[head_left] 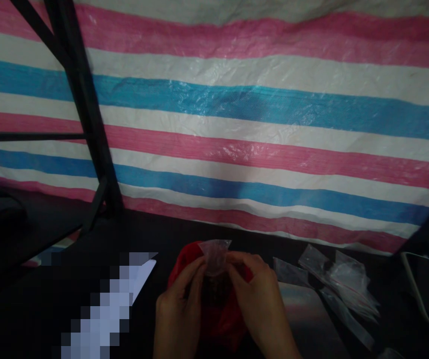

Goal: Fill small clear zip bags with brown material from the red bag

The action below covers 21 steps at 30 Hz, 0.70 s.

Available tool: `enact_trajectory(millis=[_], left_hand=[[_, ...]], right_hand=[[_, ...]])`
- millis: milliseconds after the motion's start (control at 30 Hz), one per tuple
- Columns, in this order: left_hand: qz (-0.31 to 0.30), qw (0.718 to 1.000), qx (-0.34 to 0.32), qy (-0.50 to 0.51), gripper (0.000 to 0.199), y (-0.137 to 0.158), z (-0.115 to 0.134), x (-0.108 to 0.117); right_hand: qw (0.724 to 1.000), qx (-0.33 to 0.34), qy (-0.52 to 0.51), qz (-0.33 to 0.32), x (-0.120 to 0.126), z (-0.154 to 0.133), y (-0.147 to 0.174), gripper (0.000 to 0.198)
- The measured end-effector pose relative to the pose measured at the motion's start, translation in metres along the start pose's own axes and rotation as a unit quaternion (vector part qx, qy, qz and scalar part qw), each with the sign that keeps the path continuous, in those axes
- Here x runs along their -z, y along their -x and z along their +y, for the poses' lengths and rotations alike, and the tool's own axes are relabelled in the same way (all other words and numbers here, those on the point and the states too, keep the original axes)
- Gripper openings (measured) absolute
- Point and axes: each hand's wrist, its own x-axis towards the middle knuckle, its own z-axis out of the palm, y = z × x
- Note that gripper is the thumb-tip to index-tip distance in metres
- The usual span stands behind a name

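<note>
My left hand (179,309) and my right hand (259,299) are raised together at the bottom centre, both pinching a small clear plastic bag (216,257) by its top. The bag hangs between my fingertips with something dark inside it that I cannot make out. Right behind and below my hands lies a red plastic bag (222,319) on the dark table (154,234).
Several clear zip bags (334,279) lie scattered to the right. A phone-like device (427,294) sits at the far right edge. A white sheet (141,279) lies to the left. A black metal frame (83,99) rises at left before a striped tarp (274,109).
</note>
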Motion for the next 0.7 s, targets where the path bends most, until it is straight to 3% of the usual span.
enact_trajectory(millis=[333,500,633,700], left_hand=[[0.041,0.999,-0.018,-0.017,0.035,0.0015,-0.0047,0.0002],[0.056,0.998,-0.01,-0.022,0.036,0.0018,-0.0037,0.0003],[0.016,0.998,-0.045,-0.027,0.03,0.0012,-0.0041,0.0016],[-0.012,0.997,-0.076,-0.029,0.026,0.0016,-0.0075,0.0021]], right_hand=[[0.999,-0.005,-0.006,0.033,-0.0029,-0.0002,0.0005,0.021],[0.999,0.005,-0.04,0.017,-0.0028,0.0047,0.0035,0.026],[0.993,0.005,-0.119,0.014,0.0002,0.0045,0.0043,0.049],[0.989,-0.001,-0.149,0.009,0.0023,0.0018,0.002,0.047]])
